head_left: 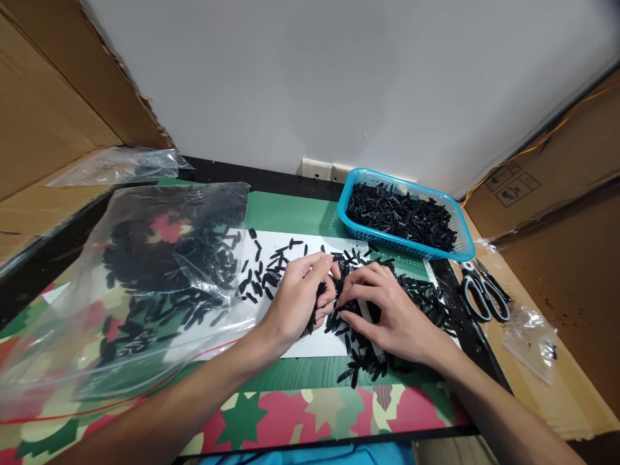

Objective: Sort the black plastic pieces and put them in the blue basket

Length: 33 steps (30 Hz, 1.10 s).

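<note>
Left fingers (329,296) curl round several black strips (310,323); right fingers (362,292) bend into the loose pile (358,363), grip unclear. Beyond them: blue plastic basket (411,244).

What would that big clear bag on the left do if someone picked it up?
The clear bag would probably sag and fold, since its film looks thin and creased. The dark pieces showing through it would likely slide and bunch downward, as they appear loose. Its glossy highlights hint at a slightly slippery surface.
</note>
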Tool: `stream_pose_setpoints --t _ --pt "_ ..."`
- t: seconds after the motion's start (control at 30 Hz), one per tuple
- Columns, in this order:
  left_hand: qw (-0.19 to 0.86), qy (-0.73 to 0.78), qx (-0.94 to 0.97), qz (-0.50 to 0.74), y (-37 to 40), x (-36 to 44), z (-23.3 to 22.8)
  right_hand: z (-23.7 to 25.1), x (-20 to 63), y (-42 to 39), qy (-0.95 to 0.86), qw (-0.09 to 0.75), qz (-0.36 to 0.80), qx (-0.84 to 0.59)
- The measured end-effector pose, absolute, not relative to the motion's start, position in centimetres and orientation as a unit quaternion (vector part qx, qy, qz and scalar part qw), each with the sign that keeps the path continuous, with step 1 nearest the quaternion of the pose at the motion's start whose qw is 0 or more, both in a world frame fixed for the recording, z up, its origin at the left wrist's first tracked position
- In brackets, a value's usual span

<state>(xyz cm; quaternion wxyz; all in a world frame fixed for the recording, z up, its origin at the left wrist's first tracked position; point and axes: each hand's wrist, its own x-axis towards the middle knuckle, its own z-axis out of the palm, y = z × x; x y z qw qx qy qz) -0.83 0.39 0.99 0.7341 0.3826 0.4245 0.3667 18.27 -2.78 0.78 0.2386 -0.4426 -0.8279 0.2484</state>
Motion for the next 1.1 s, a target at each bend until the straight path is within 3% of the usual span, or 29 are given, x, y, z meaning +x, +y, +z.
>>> stream_pose_setpoints --t 0.17,0.47,0.73,1.1 --pt "0.732 0.429 0.373 0.375 0.4 -1.0 1.3 0.5 19.5 -1.8 -0.819 0.214 0.189 -0.497" --pt "0.718 0.432 0.400 0.372 0.3 -0.9 1.1 0.5 20.7 -1.4 -0.859 0.164 0.106 -0.474" --pt "0.772 0.370 0.438 0.276 -0.3 -0.8 0.5 0.8 20.6 -1.6 -0.787 0.376 0.186 -0.452" --pt "0.758 0.347 0.481 0.271 -0.8 -0.9 1.0 1.2 20.7 -1.8 -0.783 0.418 0.201 -0.415"
